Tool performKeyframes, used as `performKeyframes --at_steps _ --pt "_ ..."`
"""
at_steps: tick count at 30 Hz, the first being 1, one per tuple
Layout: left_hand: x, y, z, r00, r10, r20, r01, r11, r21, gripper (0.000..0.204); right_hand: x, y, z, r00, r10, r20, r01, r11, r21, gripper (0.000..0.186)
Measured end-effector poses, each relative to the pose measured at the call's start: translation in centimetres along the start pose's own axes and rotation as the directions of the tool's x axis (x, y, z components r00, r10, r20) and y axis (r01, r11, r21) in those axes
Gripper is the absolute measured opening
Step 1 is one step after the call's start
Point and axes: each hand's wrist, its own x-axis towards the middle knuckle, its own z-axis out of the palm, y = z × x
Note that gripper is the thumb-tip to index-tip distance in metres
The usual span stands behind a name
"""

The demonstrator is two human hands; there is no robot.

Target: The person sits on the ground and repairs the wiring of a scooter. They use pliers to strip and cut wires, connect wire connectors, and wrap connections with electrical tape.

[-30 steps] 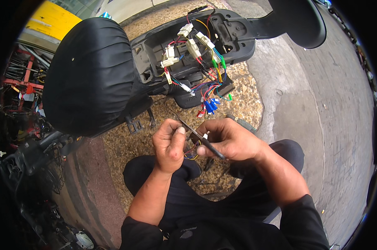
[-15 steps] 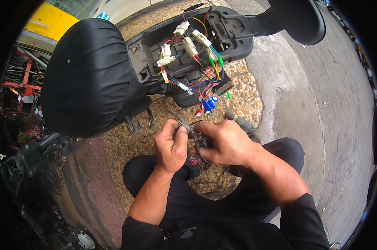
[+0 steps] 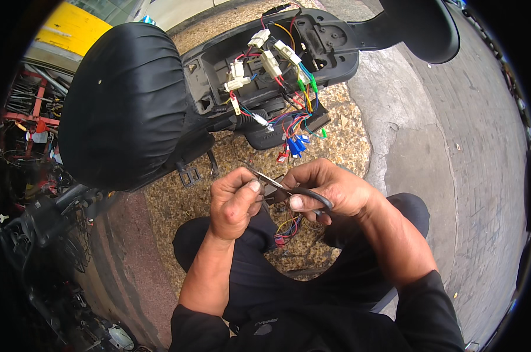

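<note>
In front of my knees, my right hand (image 3: 336, 188) grips a pair of scissors (image 3: 316, 195) by the black handles. The metal blades point up and left, their tips near the fingers of my left hand (image 3: 233, 202). That hand is closed in a pinch, and what lies between its thumb and fingers is too small to tell. A small dark flat piece (image 3: 272, 192) shows between the two hands. Below them, a bundle of thin coloured wires (image 3: 287, 230) hangs down. Part of the scissors is hidden by my right fingers.
Ahead lies a scooter body part (image 3: 218, 58) under a black seat (image 3: 121, 108). White connectors (image 3: 271, 63) and blue connectors (image 3: 297, 145) spill from it on coloured wires. A black fender (image 3: 423, 29) extends at the far right. Tools and parts (image 3: 34, 117) crowd the left.
My right hand has turned, and the scissors now lie flatter with their handles farther right. The left hand has shifted slightly left. More of the hanging wires shows.
</note>
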Motion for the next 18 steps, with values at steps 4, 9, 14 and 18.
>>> performKeyframes --at_steps 4,9,14,18 --pt "-0.1 0.1 -0.1 0.999 -0.036 0.01 0.036 0.997 -0.065 0.012 0.2 0.4 -0.2 0.999 0.003 0.047 -0.007 0.995 0.097 0.047" --pt "0.0 0.1 -0.3 0.999 -0.038 0.037 0.042 0.993 -0.107 0.012 0.0 0.2 -0.6 0.995 0.02 0.1 -0.037 0.984 0.176 0.046" --pt "0.3 -0.4 0.0 1.0 0.007 -0.024 -0.007 1.0 -0.011 0.011 0.2 0.5 -0.3 1.0 -0.015 0.025 0.016 1.0 -0.018 0.042" --pt "0.5 -0.6 0.2 0.991 0.012 -0.133 -0.012 1.0 0.002 0.009 0.9 1.2 -0.2 0.977 -0.128 -0.172 0.053 0.921 -0.386 0.044"
